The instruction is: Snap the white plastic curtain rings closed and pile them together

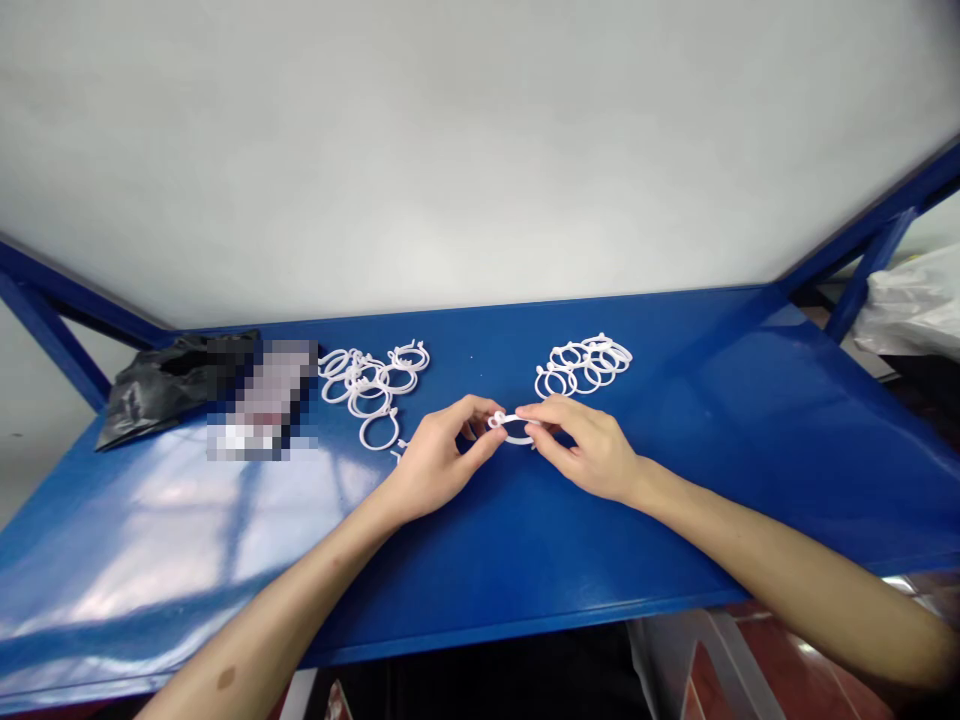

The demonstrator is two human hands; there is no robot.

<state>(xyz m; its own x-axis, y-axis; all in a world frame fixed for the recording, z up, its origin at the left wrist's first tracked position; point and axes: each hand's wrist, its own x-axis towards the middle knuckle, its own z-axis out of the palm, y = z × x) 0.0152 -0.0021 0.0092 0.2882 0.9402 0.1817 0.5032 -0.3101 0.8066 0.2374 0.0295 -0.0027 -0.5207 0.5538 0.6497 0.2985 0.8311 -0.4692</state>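
Note:
Between my two hands, just above the table, is a white plastic curtain ring (517, 440) with a small eyelet on its left side. My left hand (450, 447) pinches the ring by that eyelet end, thumb and fingers closed. On the opposite side my right hand (583, 446) grips the ring between thumb and fingers. A pile of similar white rings (369, 400) lies left of my left hand, and part of one ring is hidden behind that hand. Another cluster of white rings (589, 366) lies beyond my right hand.
The blue table (480, 560) meets a pale wall (480, 150) at the back. A black plastic bag (165, 385) and a blurred-out object (274, 390) lie at the left. Blue frame bars (862, 240) stand at both sides, with a whitish bag (911, 305) at far right.

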